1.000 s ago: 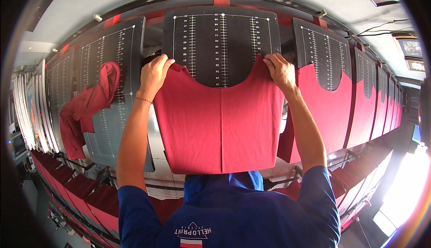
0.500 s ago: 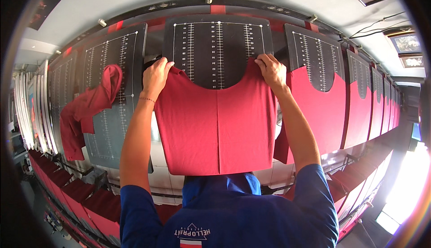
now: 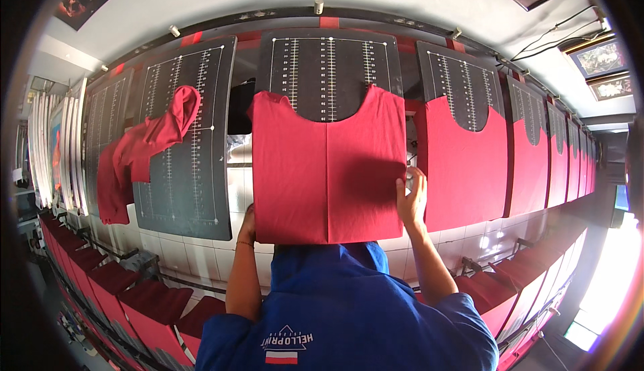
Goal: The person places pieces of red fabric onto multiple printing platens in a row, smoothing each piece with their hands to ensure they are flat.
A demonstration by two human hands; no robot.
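A red shirt panel [image 3: 322, 183] with a curved neckline lies over the lower part of the middle dark printing board [image 3: 305, 69]. It has a crease down its centre, and its shoulder corners lie partly up the board, the left one wrinkled. At the panel's right edge is my right hand [image 3: 412, 200], fingers apart and thumb toward the cloth. My left hand [image 3: 247, 227] is beside the lower left edge of the board, its fingers mostly hidden. A shadow falls on the right part of the cloth.
A crumpled red cloth piece [image 3: 147, 146] lies across the boards to the left. More red panels [image 3: 463, 170] cover the row of boards to the right. Behind the boards runs a dark rail [image 3: 268, 14]. White frames [image 3: 64, 149] stand at far left; more red-covered boards [image 3: 157, 304] sit lower left.
Both hands have let go of the panel's shoulder corners and moved down to its sides. The panel now lies on the board, and the view has shifted slightly.
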